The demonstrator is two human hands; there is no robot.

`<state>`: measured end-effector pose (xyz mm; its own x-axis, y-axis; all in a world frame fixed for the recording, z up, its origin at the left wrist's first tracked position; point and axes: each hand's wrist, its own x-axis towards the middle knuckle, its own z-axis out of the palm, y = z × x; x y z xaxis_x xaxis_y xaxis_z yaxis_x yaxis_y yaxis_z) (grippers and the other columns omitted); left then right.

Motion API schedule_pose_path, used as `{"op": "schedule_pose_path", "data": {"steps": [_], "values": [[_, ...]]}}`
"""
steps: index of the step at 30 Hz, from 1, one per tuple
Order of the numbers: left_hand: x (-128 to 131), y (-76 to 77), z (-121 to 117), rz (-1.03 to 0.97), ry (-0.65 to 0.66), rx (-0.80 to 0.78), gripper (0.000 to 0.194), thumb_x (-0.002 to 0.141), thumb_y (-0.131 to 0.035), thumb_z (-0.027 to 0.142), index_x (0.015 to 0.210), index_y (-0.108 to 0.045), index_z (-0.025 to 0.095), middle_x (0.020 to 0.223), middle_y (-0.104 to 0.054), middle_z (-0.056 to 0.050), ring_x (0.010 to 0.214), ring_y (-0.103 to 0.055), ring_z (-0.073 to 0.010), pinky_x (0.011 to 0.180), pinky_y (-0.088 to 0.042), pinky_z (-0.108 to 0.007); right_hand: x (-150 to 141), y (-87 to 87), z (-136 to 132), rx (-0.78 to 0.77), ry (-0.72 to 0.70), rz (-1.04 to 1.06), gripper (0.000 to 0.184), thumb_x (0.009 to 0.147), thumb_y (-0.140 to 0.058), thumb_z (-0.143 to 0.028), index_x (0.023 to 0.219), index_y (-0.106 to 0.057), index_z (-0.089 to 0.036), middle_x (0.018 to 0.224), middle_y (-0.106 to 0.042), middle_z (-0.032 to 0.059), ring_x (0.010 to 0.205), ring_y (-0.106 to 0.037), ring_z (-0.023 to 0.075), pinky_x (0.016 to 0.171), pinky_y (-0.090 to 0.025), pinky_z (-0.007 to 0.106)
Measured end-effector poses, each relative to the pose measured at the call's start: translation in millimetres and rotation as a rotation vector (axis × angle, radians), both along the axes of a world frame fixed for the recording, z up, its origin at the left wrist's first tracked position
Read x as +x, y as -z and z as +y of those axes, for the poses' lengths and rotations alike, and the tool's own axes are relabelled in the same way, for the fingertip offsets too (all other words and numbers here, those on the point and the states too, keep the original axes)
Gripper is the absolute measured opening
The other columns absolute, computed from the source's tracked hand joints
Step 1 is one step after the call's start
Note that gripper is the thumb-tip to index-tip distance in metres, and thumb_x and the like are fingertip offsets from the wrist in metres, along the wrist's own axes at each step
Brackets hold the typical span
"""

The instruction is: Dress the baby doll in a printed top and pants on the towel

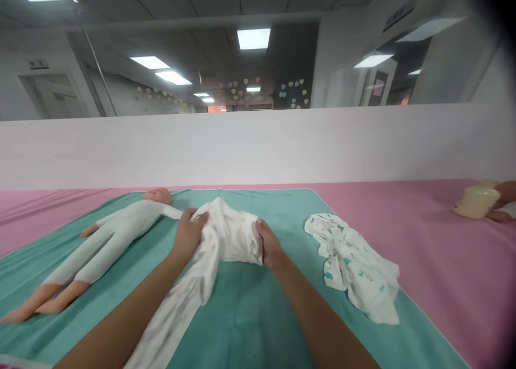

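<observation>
Cloth: white piece (237, 234) between the fingers of both hands, partly lifted, its long faintly marked tail slanting down past the near side of the left fingers, over the forearm's inner side.

Left hand: fingers of the left hand (191, 232) closed on a bunched fold, no gap seen beyond the cloth's thickness; the grip gathers the loose part.

Right hand: right hand (273, 248) pinches the opposite edge, thumb on the near face, other fingers mostly hidden; with the hands apart, the upper panel spreads between them, probably held up by both grips.

Doll: white-suited doll (129, 218) lies on its back left of the left fingers, one arm reaching just beside them; contact cannot be told.

Patterned cloth: crumpled piece (358, 272) right of the right fingers, apart from them.

Green sheet: bare stretch (250, 315) nearer than both sets of fingers, giving room to lower or draw back; its right edge runs beyond the patterned cloth onto pink cover (443, 261).

Wall: white barrier (258, 148) beyond the fingertips, limiting forward reach.
</observation>
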<state>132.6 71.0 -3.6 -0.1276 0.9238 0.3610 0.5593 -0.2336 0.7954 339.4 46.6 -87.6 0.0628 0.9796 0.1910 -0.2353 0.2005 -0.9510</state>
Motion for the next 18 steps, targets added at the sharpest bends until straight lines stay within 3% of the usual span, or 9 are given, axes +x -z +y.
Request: {"op": "schedule_pose_path", "data": {"steps": [1,2,3,4,6,8,12,15,18], "values": [[20.7,-8.8,-8.4,-0.107,0.143,-0.076,0.042,0.077,-0.055,0.047,0.106,-0.056,0.016,0.095,-0.065,-0.008,0.086,-0.060,-0.0234,0.072,-0.047,-0.030,-7.2,-0.8,-6.5,-0.027,-0.149,0.128,0.043,0.084,-0.042,-0.058,0.107,-0.053,-0.024,0.091,-0.063,0.0028,0.083,-0.060,0.0200,0.072,-0.047,0.032],[39.5,-16.4,-17.2,-0.181,0.406,-0.175,0.044,0.080,-0.053,0.049,0.110,-0.057,0.018,0.100,-0.065,-0.008,0.090,-0.060,-0.0237,0.073,-0.048,-0.031,-12.3,-1.7,-13.0,-0.053,-0.274,0.209,0.044,0.083,-0.047,-0.057,0.111,-0.053,-0.024,0.092,-0.065,0.0035,0.084,-0.061,0.0205,0.072,-0.048,0.032],[55.2,-22.2,-26.0,-0.191,0.687,-0.262,0.045,0.082,-0.050,0.051,0.112,-0.059,0.018,0.108,-0.063,-0.010,0.098,-0.059,-0.0253,0.078,-0.048,-0.033,-14.7,-3.0,-19.1,-0.069,-0.351,0.252,0.044,0.080,-0.055,-0.052,0.113,-0.053,-0.023,0.093,-0.066,0.0041,0.085,-0.062,0.0212,0.072,-0.048,0.033],[67.0,-25.5,-34.5,-0.150,0.849,-0.278,0.044,0.081,-0.052,0.050,0.113,-0.060,0.020,0.119,-0.059,-0.010,0.111,-0.053,-0.0272,0.085,-0.046,-0.034,-14.6,-4.8,-24.1,-0.070,-0.379,0.282,0.044,0.077,-0.062,-0.046,0.114,-0.053,-0.022,0.094,-0.066,0.0044,0.086,-0.062,0.0217,0.074,-0.049,0.033],[78.7,-22.5,-49.3,-0.063,0.800,-0.082,0.050,0.073,-0.065,0.043,0.118,-0.059,0.022,0.135,-0.046,-0.007,0.129,-0.034,-0.0298,0.101,-0.034,-0.037,-8.7,-10.0,-29.9,-0.047,-0.345,0.355,0.045,0.074,-0.066,-0.038,0.115,-0.054,-0.022,0.098,-0.067,0.0048,0.091,-0.063,0.0227,0.078,-0.050,0.035],[79.8,-6.5,-61.7,-0.023,0.681,0.011,0.072,0.064,-0.074,0.037,0.130,-0.048,0.023,0.143,-0.037,-0.007,0.133,-0.026,-0.0312,0.107,-0.027,-0.039,-1.0,-15.6,-30.6,-0.043,-0.279,0.438,0.043,0.077,-0.060,-0.044,0.113,-0.056,-0.020,0.101,-0.067,0.0057,0.096,-0.062,0.0240,0.081,-0.050,0.036],[78.8,39.8,-83.1,-0.206,0.640,-0.124,0.103,0.059,-0.077,0.024,0.143,-0.017,0.016,0.137,-0.041,-0.015,0.121,-0.043,-0.0304,0.098,-0.038,-0.037,0.4,-17.3,-30.2,-0.143,-0.282,0.433,0.039,0.077,-0.059,-0.045,0.106,-0.060,-0.019,0.101,-0.068,0.0064,0.101,-0.061,0.0257,0.085,-0.050,0.037],[68.8,55.5,-98.5,-0.288,0.378,-0.124,0.075,0.065,-0.070,0.020,0.131,-0.034,0.016,0.119,-0.056,-0.011,0.107,-0.053,-0.0268,0.088,-0.044,-0.034,-4.7,-10.1,-36.9,-0.166,-0.363,0.367,0.036,0.073,-0.066,-0.038,0.105,-0.062,-0.020,0.104,-0.068,0.0065,0.104,-0.060,0.0261,0.089,-0.048,0.037],[32.8,46.7,-120.5,-0.298,0.239,-0.092,0.044,0.070,-0.068,0.022,0.111,-0.052,0.018,0.104,-0.063,-0.005,0.094,-0.058,-0.0231,0.081,-0.047,-0.032,-2.0,-3.3,-42.6,-0.137,-0.621,0.300,0.040,0.075,-0.064,-0.044,0.109,-0.061,-0.022,0.117,-0.062,0.0067,0.112,-0.055,0.0259,0.095,-0.043,0.040]]}}
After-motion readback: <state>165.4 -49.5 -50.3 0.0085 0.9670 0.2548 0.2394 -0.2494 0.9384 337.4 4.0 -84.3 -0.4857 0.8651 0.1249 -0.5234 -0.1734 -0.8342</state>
